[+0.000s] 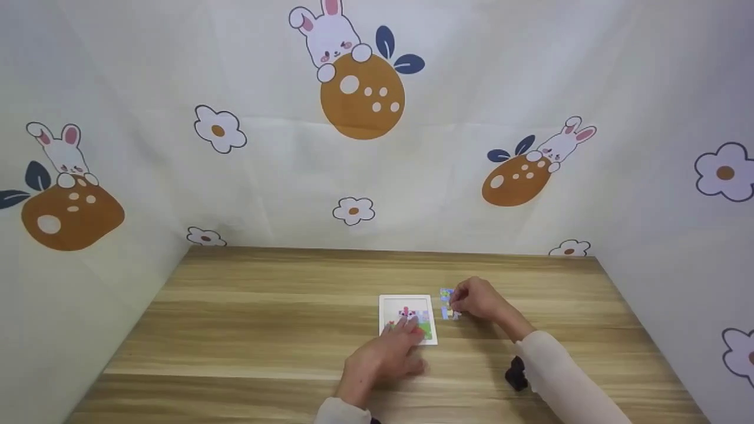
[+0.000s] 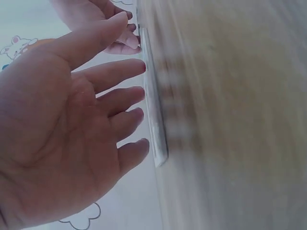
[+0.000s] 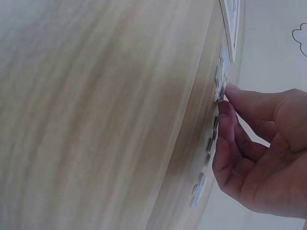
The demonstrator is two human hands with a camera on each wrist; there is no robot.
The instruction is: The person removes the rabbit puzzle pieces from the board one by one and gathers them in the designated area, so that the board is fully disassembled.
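A white-framed jigsaw puzzle lies on the table, with green, pink and red picture parts inside its border. My left hand rests its fingertips on the lower part of the picture. In the left wrist view, the left hand has its fingers loosely extended toward the frame's edge. To the right of the frame, my right hand is over a few loose puzzle pieces. The right wrist view has that hand pinching a puzzle piece between thumb and forefinger, partly hidden.
The wood-grain table extends around the frame. A patterned curtain with rabbits and flowers stands behind it and at both sides. Another loose puzzle piece lies below the right hand in the right wrist view.
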